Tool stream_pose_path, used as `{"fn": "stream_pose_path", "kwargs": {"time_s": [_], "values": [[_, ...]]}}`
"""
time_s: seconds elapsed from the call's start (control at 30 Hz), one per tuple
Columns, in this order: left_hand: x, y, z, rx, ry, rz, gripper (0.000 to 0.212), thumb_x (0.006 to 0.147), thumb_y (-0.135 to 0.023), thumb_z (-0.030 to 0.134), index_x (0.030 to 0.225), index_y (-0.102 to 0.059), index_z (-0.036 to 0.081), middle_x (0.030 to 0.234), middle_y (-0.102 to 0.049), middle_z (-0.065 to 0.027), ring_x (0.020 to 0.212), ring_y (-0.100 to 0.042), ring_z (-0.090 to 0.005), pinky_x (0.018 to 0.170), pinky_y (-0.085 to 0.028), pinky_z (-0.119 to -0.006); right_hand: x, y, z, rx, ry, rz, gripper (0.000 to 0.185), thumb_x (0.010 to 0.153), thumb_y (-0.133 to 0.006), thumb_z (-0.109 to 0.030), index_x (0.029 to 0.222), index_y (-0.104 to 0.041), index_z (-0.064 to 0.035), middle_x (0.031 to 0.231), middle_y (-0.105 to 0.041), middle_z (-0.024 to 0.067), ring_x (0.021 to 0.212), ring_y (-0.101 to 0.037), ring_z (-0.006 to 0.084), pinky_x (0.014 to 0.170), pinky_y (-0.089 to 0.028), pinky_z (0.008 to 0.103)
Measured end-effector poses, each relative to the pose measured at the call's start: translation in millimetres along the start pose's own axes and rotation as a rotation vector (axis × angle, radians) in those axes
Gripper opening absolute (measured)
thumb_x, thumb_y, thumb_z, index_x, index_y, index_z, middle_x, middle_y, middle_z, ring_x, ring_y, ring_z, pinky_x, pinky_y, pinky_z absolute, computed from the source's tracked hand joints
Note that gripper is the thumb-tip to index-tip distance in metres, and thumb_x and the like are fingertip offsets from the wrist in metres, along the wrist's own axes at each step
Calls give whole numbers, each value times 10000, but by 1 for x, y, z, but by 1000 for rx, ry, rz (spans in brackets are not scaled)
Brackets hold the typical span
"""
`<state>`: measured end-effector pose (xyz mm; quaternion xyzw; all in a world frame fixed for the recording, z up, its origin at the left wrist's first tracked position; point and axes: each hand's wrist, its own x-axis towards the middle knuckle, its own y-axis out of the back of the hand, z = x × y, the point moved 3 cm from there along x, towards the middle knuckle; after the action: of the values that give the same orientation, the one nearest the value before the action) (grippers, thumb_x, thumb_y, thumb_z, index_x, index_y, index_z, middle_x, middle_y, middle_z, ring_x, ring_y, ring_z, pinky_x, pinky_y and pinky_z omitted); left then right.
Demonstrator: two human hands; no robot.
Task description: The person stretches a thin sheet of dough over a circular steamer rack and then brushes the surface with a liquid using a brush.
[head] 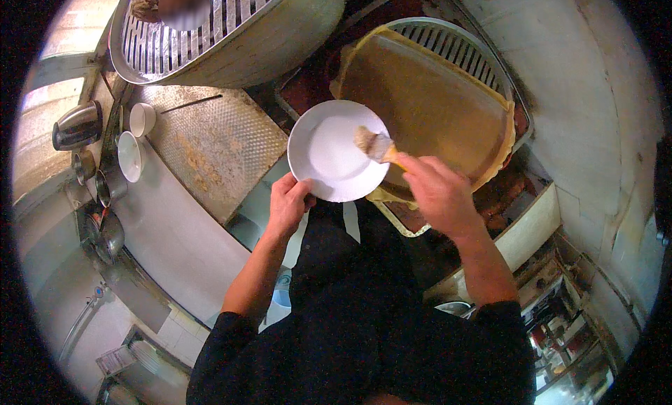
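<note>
My left hand (290,203) grips the near-left rim of a white plate (336,148), which it holds up in front of me. A pastry brush (375,142) is in my right hand (441,192), with its bristles over the right part of the plate; whether they touch it cannot be told. Behind and to the right of the plate lies a large round slatted steamer rack (457,45), mostly covered by a brownish-yellow cloth or sheet (436,100) with ragged edges. My right hand is above the near edge of this sheet.
Upper left stands a large slatted metal steamer (231,53) with a brown object on it. A patterned metal board (210,148) carries a thin dark stick (191,104). White bowls (130,156), a metal kettle (79,126) and pots (107,234) line the left. A white wall (583,116) rises at right.
</note>
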<state>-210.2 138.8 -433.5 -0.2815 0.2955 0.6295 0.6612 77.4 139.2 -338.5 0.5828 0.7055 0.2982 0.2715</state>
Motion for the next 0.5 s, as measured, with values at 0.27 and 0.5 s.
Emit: {"fn": "stream_pose_path", "kwargs": {"time_s": [0.27,0.5], "values": [[-4,-13,5,10,31,-36,175,895,-559,106,976,-667,-5,770,-631,-22,589,-525,-94,528,-428,-242,-3,-46,-2,-137,81,-103,298,887,-625,-76,1183,-647,-107,866,-626,95,738,-670,299,625,-549,413],[-8,-13,-6,12,1,-48,188,894,-556,120,976,-660,-14,745,-613,-29,574,-519,-106,514,-416,-252,-9,-44,-1,-167,79,-102,296,899,-602,-80,1188,-651,-122,856,-621,98,745,-659,310,635,-542,425]]}}
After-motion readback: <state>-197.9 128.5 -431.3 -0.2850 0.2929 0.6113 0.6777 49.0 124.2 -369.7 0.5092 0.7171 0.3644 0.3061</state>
